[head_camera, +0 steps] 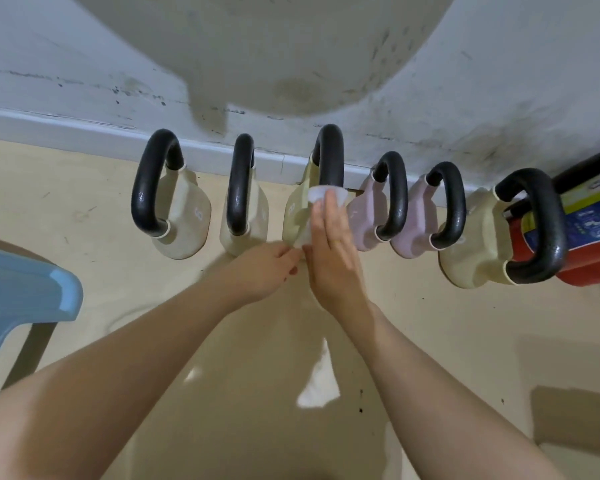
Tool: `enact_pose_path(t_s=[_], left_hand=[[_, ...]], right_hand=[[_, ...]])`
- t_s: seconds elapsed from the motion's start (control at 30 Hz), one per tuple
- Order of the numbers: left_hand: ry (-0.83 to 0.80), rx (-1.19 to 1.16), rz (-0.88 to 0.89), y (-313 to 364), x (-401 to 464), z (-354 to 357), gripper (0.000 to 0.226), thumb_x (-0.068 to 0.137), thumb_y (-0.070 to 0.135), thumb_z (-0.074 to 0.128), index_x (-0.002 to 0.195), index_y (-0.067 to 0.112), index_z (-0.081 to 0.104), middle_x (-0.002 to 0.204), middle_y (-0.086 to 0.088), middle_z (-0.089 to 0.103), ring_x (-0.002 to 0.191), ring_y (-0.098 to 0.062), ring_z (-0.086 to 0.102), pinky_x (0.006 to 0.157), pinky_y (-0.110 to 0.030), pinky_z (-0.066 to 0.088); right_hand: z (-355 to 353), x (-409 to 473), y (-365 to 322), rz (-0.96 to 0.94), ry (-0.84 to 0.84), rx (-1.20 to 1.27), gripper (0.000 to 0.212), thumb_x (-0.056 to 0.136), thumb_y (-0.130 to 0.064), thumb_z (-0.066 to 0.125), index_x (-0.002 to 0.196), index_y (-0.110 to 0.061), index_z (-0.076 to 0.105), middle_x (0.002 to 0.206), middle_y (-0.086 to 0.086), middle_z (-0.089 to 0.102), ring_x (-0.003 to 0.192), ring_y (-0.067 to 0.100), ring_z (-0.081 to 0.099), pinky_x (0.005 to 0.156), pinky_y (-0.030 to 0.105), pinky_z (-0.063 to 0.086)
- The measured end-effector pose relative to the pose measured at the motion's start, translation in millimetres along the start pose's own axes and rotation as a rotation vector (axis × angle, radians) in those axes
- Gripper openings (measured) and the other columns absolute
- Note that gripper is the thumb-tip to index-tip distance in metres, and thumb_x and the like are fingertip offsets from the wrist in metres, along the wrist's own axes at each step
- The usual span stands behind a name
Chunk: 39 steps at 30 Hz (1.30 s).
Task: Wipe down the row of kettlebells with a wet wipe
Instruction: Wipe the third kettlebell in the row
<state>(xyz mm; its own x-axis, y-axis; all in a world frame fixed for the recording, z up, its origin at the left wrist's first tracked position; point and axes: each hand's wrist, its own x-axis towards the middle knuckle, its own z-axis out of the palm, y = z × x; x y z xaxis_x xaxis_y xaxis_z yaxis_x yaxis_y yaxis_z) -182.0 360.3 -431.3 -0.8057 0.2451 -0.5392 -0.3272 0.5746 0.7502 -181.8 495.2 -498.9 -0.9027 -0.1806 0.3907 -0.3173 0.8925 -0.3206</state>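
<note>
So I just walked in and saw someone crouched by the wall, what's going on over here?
A person is wiping kettlebells lined up on the floor along the wall. Their right hand presses a white wet wipe with straight fingers against the third kettlebell from the left, a cream one. Their left hand holds the wipe's lower edge near the kettlebell's base. Two pink kettlebells and another cream one stand to the right, beside a red fire extinguisher.
</note>
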Motion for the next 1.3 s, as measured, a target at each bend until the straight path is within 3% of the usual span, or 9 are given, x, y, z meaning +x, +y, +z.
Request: enact_pose_path(t_s=[0.1,0.27,0.37,0.53,0.6,0.7,0.97,1.17,1.3], left_hand=[[0.093,-0.056,0.009,13,7,-3,0.034,0.097,0.030,0.036,0.107,0.010,0.061,0.107,-0.006,0.066,0.100,-0.025,0.060,0.090,-0.036,0.044],[0.183,-0.182,0.003,24,14,-3,0.032,0.096,0.028,0.035,0.112,0.014,0.059,0.109,-0.003,0.066,0.097,-0.020,0.061,0.093,-0.036,0.045],[0.205,-0.252,-0.008,26,18,-1,0.032,0.096,0.027,0.035,0.116,0.013,0.057,0.106,-0.002,0.065,0.087,-0.015,0.060,0.091,-0.034,0.044],[0.220,-0.267,0.009,27,21,-2,0.027,0.096,0.027,0.036,0.104,0.015,0.059,0.095,-0.003,0.063,0.086,-0.020,0.059,0.089,-0.036,0.045],[0.251,-0.298,0.000,28,27,-5,0.024,0.095,0.028,0.038,0.094,0.018,0.060,0.089,-0.003,0.061,0.085,-0.022,0.058,0.085,-0.037,0.045],[0.313,-0.386,-0.031,30,39,-9,0.022,0.093,0.025,0.040,0.081,0.022,0.057,0.089,-0.002,0.062,0.079,-0.019,0.058,0.080,-0.034,0.042],[0.313,-0.325,0.043,48,54,-13,0.027,0.097,0.018,0.035,0.109,0.011,0.058,0.097,-0.003,0.059,0.088,-0.018,0.056,0.074,-0.024,0.043],[0.192,-0.313,0.051,68,78,-15,0.018,0.089,0.029,0.051,0.089,0.012,0.056,0.090,-0.010,0.055,0.088,-0.025,0.055,0.094,-0.036,0.043],[0.058,-0.307,0.063,75,91,-21,0.025,0.081,0.030,0.068,0.089,0.008,0.058,0.082,-0.008,0.060,0.087,-0.020,0.063,0.093,-0.036,0.049]], right_hand=[[-6,10,-23,0.394,-0.073,0.507,0.060,0.091,-0.026,0.030,0.144,-0.030,0.004,0.152,-0.003,0.017,0.136,0.021,0.028,0.107,0.039,0.031],[-10,-10,-26,0.655,-0.178,0.702,0.044,0.093,-0.046,0.022,0.121,-0.017,0.041,0.117,-0.009,0.056,0.108,-0.003,0.048,0.115,0.050,0.008],[-19,20,-12,0.633,-0.144,0.755,0.020,0.100,-0.027,0.029,0.112,-0.019,0.044,0.080,-0.012,0.048,0.071,-0.003,0.046,0.089,0.039,0.041],[-15,18,-35,0.405,-0.088,0.572,0.059,0.097,-0.024,0.031,0.148,-0.011,0.004,0.155,0.007,0.010,0.142,0.019,0.014,0.115,0.035,0.020],[-15,14,-26,0.222,-0.122,0.389,0.055,0.096,-0.028,0.027,0.147,-0.010,0.016,0.154,0.004,-0.004,0.145,0.026,-0.005,0.118,0.040,0.009],[-26,56,6,0.171,-0.159,0.301,0.051,0.093,-0.024,0.026,0.133,0.000,0.046,0.151,0.018,0.027,0.143,0.033,0.016,0.117,0.040,0.013],[-32,95,30,0.077,-0.294,0.297,0.038,0.098,-0.022,0.031,0.116,-0.013,0.063,0.148,0.001,0.039,0.145,0.020,0.013,0.116,0.033,0.002],[-29,138,45,0.282,-0.284,0.661,0.027,0.093,-0.008,0.043,0.080,-0.011,0.066,0.128,0.000,0.049,0.130,0.010,0.035,0.096,0.013,0.022],[-36,139,61,0.179,-0.314,0.634,0.027,0.095,-0.007,0.042,0.090,-0.005,0.069,0.117,-0.002,0.055,0.128,0.007,0.037,0.098,0.006,0.022]])
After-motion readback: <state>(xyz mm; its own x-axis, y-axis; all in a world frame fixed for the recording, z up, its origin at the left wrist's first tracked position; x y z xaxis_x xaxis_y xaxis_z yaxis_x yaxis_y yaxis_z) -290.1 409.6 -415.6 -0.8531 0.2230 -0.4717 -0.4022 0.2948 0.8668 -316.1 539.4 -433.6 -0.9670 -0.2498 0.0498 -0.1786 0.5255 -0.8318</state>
